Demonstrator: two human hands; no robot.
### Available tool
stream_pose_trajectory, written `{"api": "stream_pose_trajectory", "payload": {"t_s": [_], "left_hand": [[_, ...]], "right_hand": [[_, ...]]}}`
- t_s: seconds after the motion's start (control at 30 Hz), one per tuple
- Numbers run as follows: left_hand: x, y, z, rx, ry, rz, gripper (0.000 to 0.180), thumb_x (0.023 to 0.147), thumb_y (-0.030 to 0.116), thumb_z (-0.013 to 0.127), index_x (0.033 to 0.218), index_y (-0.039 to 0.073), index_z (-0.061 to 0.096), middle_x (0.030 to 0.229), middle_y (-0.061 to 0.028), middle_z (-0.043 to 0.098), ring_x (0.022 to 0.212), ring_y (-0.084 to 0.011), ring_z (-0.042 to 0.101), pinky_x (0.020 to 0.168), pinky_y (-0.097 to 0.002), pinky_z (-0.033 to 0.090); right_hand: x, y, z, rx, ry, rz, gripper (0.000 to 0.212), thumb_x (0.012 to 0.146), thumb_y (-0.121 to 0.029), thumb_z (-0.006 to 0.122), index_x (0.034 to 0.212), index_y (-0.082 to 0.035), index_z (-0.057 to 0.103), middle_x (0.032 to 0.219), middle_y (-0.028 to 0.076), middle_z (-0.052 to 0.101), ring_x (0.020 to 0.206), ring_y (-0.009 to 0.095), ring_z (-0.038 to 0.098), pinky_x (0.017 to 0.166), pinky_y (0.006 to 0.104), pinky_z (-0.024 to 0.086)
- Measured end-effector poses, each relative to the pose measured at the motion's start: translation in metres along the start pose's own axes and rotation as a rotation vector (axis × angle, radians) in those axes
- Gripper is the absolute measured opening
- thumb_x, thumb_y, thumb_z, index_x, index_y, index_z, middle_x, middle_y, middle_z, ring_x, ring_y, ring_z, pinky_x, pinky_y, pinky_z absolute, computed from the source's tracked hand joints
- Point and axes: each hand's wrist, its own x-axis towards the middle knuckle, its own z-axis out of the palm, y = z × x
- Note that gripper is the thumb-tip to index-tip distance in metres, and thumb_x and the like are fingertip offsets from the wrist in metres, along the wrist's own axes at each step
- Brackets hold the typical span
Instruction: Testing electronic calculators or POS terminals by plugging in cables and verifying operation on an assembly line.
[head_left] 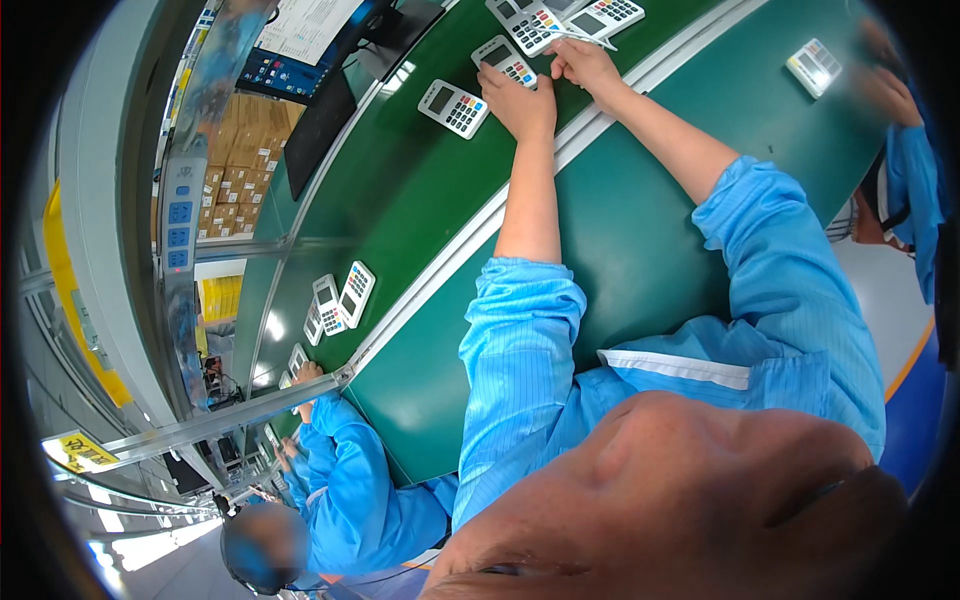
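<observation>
Both my arms, in blue sleeves, reach out over a green conveyor belt (420,190). My left hand (522,103) grips the near edge of a white keypad terminal (503,58) with coloured keys. My right hand (585,62) is just beside it, fingers pinched on a thin pale strip (590,40) that runs across two more terminals (530,22) (610,14). Another terminal (453,107) lies flat on the belt to the left of my left hand.
Several more terminals (340,303) lie further along the belt near a co-worker in a blue coat (350,480). One terminal (815,66) sits on the green bench (650,230) at the right, beside another person's blue sleeve (905,160). Cardboard boxes (240,160) and a monitor (285,72) stand beyond the belt.
</observation>
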Motion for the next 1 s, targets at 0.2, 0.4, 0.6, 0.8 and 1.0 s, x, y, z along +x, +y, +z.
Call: {"api": "stream_pose_trajectory", "payload": {"t_s": [0.2, 0.4, 0.6, 0.8, 1.0], "left_hand": [[-0.042, -0.009, -0.045, -0.38, -0.032, -0.135, 0.09, 0.073, 0.011, 0.07, 0.146, -0.011, 0.023, 0.144, -0.0309, 0.038, 0.134, -0.0423, 0.036, 0.113, -0.042, 0.03], [-0.123, -0.015, -0.106, -0.3, -0.131, -0.004, 0.088, 0.075, 0.01, 0.067, 0.149, -0.005, 0.021, 0.145, -0.0259, 0.038, 0.132, -0.0392, 0.039, 0.112, -0.0429, 0.032], [-0.2, -0.02, -0.155, -0.284, -0.28, -0.055, 0.088, 0.075, 0.008, 0.068, 0.15, 0.0, 0.023, 0.144, -0.0255, 0.037, 0.133, -0.0397, 0.036, 0.112, -0.0461, 0.03], [-0.224, -0.031, -0.164, -0.21, -0.286, 0.01, 0.089, 0.075, 0.007, 0.069, 0.151, 0.0, 0.022, 0.149, -0.0238, 0.034, 0.136, -0.0393, 0.034, 0.114, -0.0471, 0.028], [-0.22, -0.035, -0.159, -0.24, -0.297, 0.023, 0.089, 0.074, 0.009, 0.073, 0.149, 0.001, 0.026, 0.149, -0.0216, 0.034, 0.137, -0.0384, 0.034, 0.114, -0.0459, 0.029]], "right_hand": [[0.003, 0.001, -0.008, 0.006, -0.019, -0.006, 0.033, 0.101, -0.035, 0.049, 0.102, -0.006, 0.065, 0.074, 0.0, 0.063, 0.064, 0.006, 0.045, 0.059, 0.0221, 0.039], [0.01, 0.006, -0.013, -0.059, -0.117, 0.009, 0.034, 0.102, -0.035, 0.048, 0.102, -0.005, 0.065, 0.075, 0.0, 0.062, 0.062, 0.007, 0.042, 0.057, 0.0232, 0.038], [0.013, 0.005, -0.017, -0.114, -0.221, 0.046, 0.036, 0.102, -0.036, 0.049, 0.102, -0.003, 0.064, 0.073, 0.001, 0.061, 0.057, 0.006, 0.038, 0.055, 0.0226, 0.036], [0.02, 0.001, -0.011, -0.26, -0.315, 0.086, 0.037, 0.102, -0.036, 0.047, 0.102, -0.003, 0.065, 0.07, 0.001, 0.062, 0.054, 0.006, 0.037, 0.054, 0.0229, 0.035], [0.027, 0.007, 0.005, -0.385, -0.277, 0.15, 0.037, 0.101, -0.037, 0.049, 0.099, -0.004, 0.067, 0.067, 0.001, 0.062, 0.055, 0.006, 0.044, 0.053, 0.0235, 0.038]]}}
